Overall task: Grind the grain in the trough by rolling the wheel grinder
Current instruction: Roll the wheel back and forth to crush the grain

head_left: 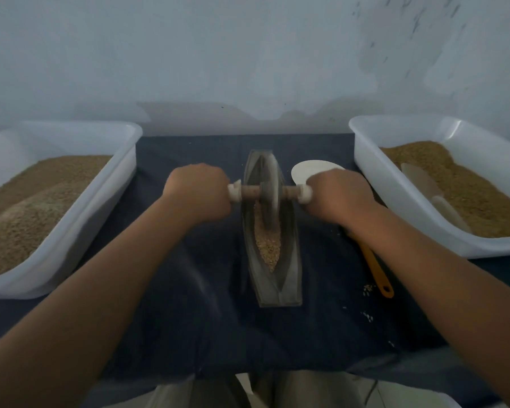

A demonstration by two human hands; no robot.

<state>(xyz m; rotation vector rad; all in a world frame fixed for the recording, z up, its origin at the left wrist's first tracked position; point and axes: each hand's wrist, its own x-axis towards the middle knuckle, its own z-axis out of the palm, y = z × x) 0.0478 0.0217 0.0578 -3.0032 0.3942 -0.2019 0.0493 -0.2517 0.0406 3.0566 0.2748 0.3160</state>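
Metal trough (289, 278) centred on dark cloth (189, 290), running 12 to 6 o'clock; wheel grinder (270, 189) sits in its 12 o'clock half. At 9 the left hand (199, 191), at 3 the right hand (336, 195), each fisted round an end of the axle (251, 191). Toward 6 o'clock grain (268, 245) looks coarse, mostly whole: grinding seems early, many passes left

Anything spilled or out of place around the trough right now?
A few loose grains lie on the dark cloth right of the trough, near the orange spatula handle. Nothing else stands out.
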